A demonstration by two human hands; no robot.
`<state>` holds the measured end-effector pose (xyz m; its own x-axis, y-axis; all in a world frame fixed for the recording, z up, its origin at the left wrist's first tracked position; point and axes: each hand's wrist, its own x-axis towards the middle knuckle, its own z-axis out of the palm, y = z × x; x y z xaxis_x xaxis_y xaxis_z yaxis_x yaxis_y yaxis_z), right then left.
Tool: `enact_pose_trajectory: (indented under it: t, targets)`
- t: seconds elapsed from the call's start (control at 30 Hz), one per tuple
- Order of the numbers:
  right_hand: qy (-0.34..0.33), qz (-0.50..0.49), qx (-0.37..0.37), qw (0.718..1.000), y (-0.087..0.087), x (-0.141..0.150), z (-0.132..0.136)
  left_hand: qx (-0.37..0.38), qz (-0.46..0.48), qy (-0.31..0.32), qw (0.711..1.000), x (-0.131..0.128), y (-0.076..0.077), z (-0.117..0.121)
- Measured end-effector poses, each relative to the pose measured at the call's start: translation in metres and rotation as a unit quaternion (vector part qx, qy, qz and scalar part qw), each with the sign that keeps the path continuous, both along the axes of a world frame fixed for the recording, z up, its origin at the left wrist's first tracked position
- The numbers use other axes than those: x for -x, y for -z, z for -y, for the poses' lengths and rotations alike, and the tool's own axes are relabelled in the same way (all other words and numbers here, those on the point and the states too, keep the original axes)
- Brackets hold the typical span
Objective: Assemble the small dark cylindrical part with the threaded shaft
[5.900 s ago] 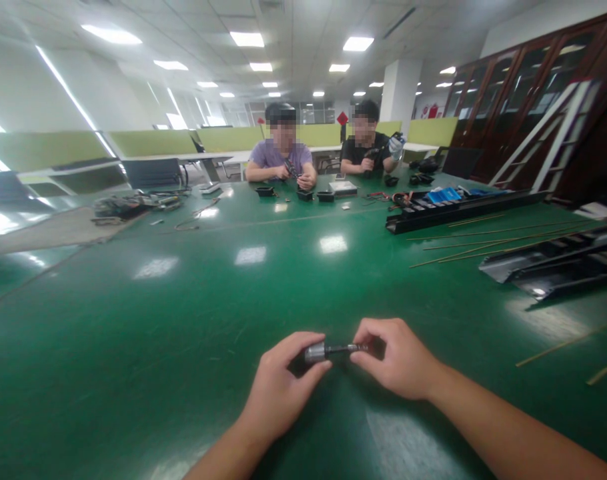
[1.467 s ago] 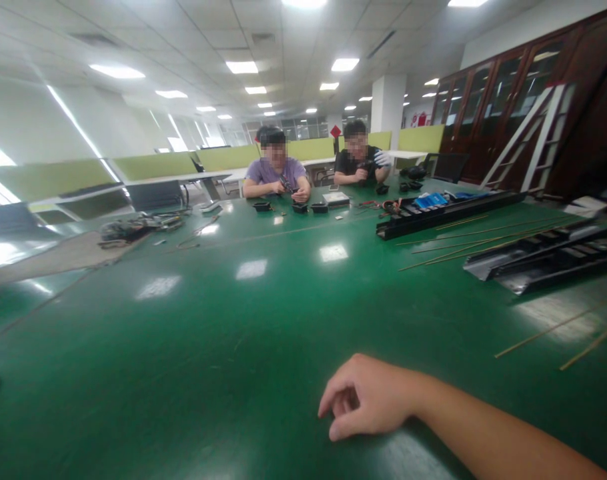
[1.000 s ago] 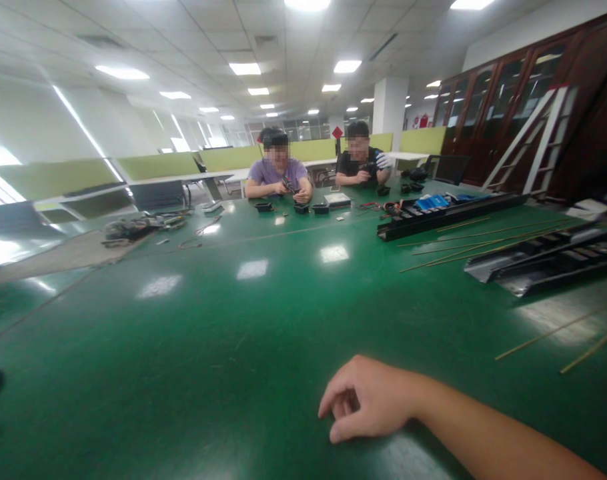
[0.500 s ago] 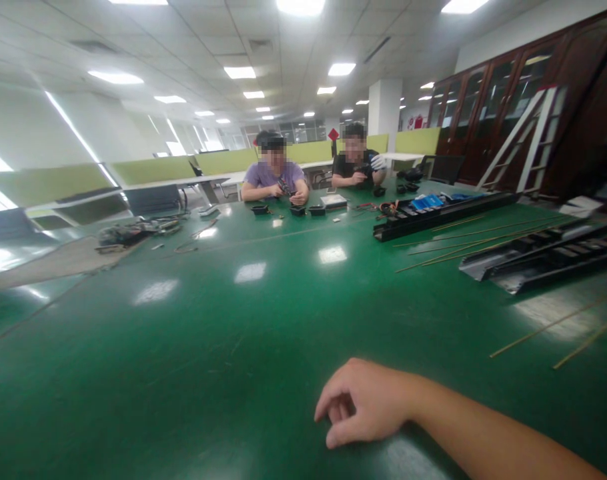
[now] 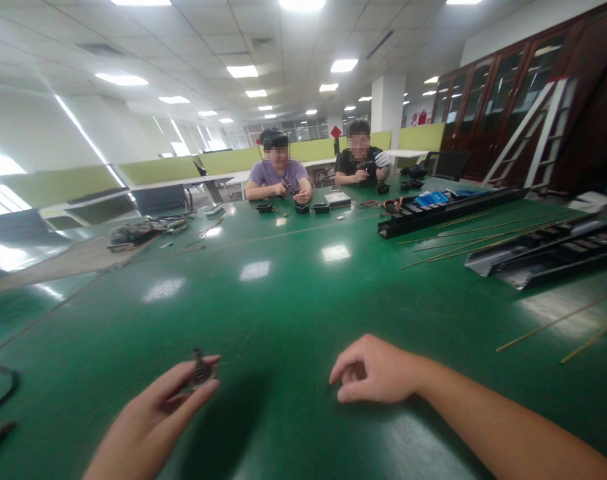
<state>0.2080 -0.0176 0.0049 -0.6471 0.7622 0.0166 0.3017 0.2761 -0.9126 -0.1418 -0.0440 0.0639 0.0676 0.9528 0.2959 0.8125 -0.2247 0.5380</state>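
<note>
My left hand pinches a small dark stepped metal piece upright between thumb and fingers, above the green tabletop. The piece narrows toward its top; its lower part is hidden by the fingers, and its exact kind cannot be made out. My right hand rests at the table to the right, fingers loosely curled and the thumb tip apart from them. Nothing shows in it. A wide gap of bare tabletop lies between both hands.
Thin rods and black metal channels lie at the right. Across the table sit two people, one in a purple shirt, with black trays before them. A dark cable lies at the left edge. A stepladder stands behind.
Both hands first held a grey cylinder with a thin shaft; then only my right hand showed, still. Now my left hand has come in from the left with the small metal piece.
</note>
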Motion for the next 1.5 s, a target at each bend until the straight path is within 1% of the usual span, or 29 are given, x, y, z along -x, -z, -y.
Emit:
enact_pose_trajectory:
  t: [0.03,0.07,0.13,0.17,0.23,0.3,0.4,0.5,0.63,0.7,0.8,0.9,1.1,1.27,1.4,1.5]
  targets:
    - [0.033,-0.007,-0.002,0.999,0.002,-0.003,-0.005,0.031,0.017,0.055,0.998,-0.017,0.001,-0.010]
    - [0.074,-0.014,-0.002,0.997,0.004,-0.005,-0.009,0.038,0.015,0.116,0.992,-0.036,0.003,-0.020]
    - [0.150,-0.022,-0.005,0.988,0.009,-0.009,-0.019,0.041,-0.021,0.181,0.982,-0.076,0.010,-0.035]
    - [0.175,-0.027,-0.007,0.984,0.012,-0.010,-0.023,0.032,-0.024,0.192,0.980,-0.094,0.015,-0.040]
    - [0.197,-0.034,-0.013,0.980,0.017,-0.011,-0.027,0.014,-0.018,0.203,0.979,-0.121,0.028,-0.046]
    - [0.197,-0.033,-0.026,0.980,0.020,-0.011,-0.028,-0.011,0.004,0.209,0.978,-0.133,0.042,-0.048]
    - [0.173,-0.011,-0.046,0.984,0.019,-0.007,-0.023,-0.072,0.034,0.231,0.970,-0.133,0.058,-0.046]
    - [0.162,0.030,-0.071,0.984,0.014,-0.003,-0.017,-0.108,0.047,0.253,0.960,-0.129,0.061,-0.042]
    - [0.154,0.064,-0.104,0.980,0.007,-0.002,-0.012,-0.095,0.070,0.294,0.949,-0.131,0.059,-0.040]
    - [0.151,0.077,-0.127,0.977,0.005,-0.002,-0.011,-0.094,0.076,0.303,0.945,-0.132,0.060,-0.040]
    - [0.146,0.089,-0.141,0.975,0.005,-0.003,-0.009,-0.090,0.078,0.294,0.948,-0.133,0.064,-0.042]
    - [0.143,0.090,-0.145,0.975,0.006,-0.002,-0.006,-0.077,0.080,0.272,0.956,-0.132,0.067,-0.043]
    - [0.142,0.058,-0.170,0.973,0.005,0.001,-0.002,-0.052,0.073,0.241,0.966,-0.130,0.068,-0.041]
    - [0.144,0.058,-0.175,0.972,0.002,0.002,-0.001,-0.052,0.060,0.256,0.963,-0.130,0.069,-0.039]
    - [0.148,0.064,-0.179,0.971,0.002,0.003,-0.001,-0.072,0.050,0.280,0.956,-0.130,0.069,-0.039]
    - [0.142,0.066,-0.178,0.971,0.002,0.003,-0.001,-0.075,0.050,0.284,0.955,-0.129,0.069,-0.039]
